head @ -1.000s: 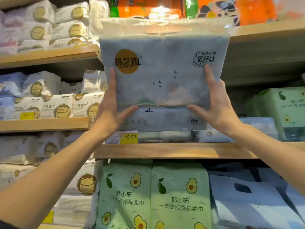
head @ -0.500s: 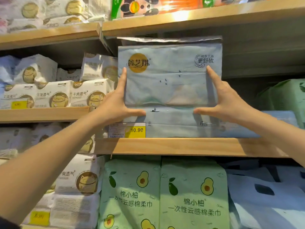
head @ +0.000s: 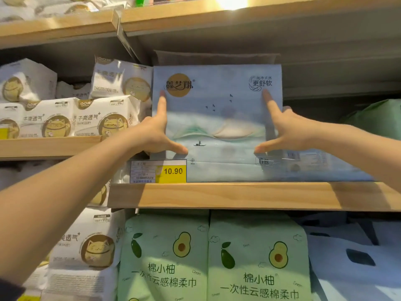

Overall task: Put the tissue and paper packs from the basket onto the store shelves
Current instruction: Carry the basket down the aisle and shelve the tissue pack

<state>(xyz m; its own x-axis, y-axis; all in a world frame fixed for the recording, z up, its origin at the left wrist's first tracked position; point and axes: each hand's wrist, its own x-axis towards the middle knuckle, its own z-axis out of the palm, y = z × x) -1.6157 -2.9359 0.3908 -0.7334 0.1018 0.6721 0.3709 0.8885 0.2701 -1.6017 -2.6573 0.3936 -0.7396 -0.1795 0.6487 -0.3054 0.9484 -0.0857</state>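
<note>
Tissue pack (head: 217, 109) is stood upright on the shelf (head: 238, 195), behind the price tag (head: 171, 171). Left hand (head: 155, 135) and right hand (head: 288, 131) are laid flat on its front, fingers straight, nothing clasped. Light, soft bulk under slick film is judged likely; the side edges are best gripped.

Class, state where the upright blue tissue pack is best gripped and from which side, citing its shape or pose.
Probably its side edges, left hand and right hand one each, from the front. The blue pack stands upright, broad face outward, too wide for one hand; the shelf above hangs close over its top.
</note>
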